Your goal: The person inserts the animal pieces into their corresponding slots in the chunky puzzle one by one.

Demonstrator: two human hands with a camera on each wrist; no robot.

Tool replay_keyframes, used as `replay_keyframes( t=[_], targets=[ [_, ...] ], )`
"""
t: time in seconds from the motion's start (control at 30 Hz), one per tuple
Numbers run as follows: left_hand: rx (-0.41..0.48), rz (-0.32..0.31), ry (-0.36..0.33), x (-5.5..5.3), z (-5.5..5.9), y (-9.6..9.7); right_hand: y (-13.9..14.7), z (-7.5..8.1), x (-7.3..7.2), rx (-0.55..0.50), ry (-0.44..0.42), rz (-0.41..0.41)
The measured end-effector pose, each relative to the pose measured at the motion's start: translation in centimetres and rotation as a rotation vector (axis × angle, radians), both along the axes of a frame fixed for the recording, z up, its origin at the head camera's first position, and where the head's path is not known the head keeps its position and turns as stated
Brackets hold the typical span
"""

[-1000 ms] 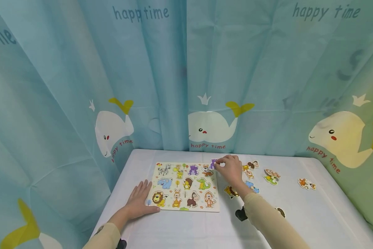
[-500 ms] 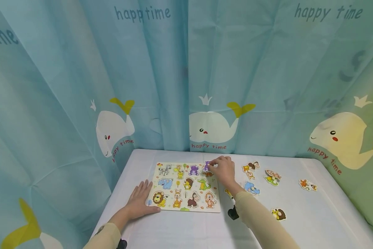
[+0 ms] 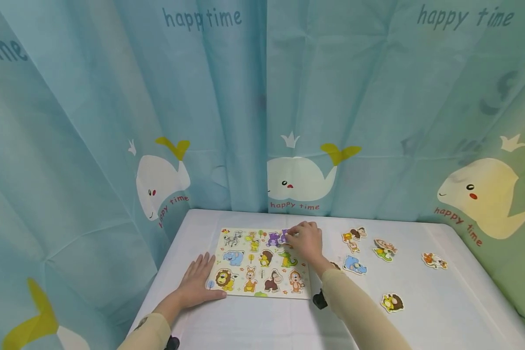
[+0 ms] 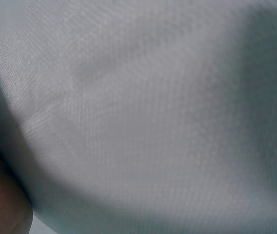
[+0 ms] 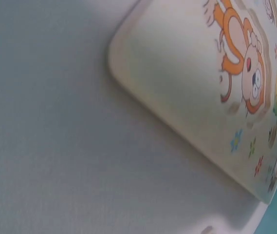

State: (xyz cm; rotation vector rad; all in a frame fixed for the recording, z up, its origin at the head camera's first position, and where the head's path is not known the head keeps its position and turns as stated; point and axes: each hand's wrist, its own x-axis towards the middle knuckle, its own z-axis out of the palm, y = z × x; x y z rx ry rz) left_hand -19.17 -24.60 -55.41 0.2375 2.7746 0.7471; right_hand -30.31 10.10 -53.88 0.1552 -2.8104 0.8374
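Note:
A puzzle board (image 3: pixel 299 291) printed with cartoon animals lies on the white table in the head view. My right hand (image 3: pixel 307 241) is over its upper right part and pinches a purple hippo puzzle piece (image 3: pixel 283 236) between thumb and fingers. The piece overlaps the right side of the printed purple hippo (image 3: pixel 272 239). With fingers straight, my left hand (image 3: pixel 197 281) rests at the board's lower left edge, its thumb along the front corner. In the right wrist view the board's corner (image 5: pixel 172 63) shows beside a printed monkey; the hand's fingertips are outside that view.
Loose animal pieces lie right of the board: a blue elephant (image 3: pixel 355 265), a hedgehog (image 3: pixel 392 302), an orange-and-white animal (image 3: pixel 434 260), a crocodile (image 3: pixel 383 254) partly under another piece, and a small cluster (image 3: pixel 353 238). A blue curtain (image 3: pixel 227 121) hangs behind the table.
My right hand has moved left with the hippo piece, from beyond the board's upper right corner to beside the printed hippo. The hedgehog piece has come into full sight. My left hand stays put.

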Motion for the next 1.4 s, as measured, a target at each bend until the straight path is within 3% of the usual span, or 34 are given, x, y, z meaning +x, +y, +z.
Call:
replay_keyframes(
  t=[0.5, 0.97, 1.4],
  targets=[
    [0.001, -0.008, 0.008, -0.1, 0.0, -0.1, -2.2, -0.5, -0.5, 0.038, -0.050, 0.003],
    [-0.002, -0.001, 0.003, -0.1, -0.3, -0.1, -3.6, -0.4, -0.1, 0.051, -0.036, 0.016],
    [-0.006, 0.003, 0.005, -0.1, -0.3, 0.0, -4.1, -1.5, -0.4, 0.050, -0.029, 0.021]
  ],
)
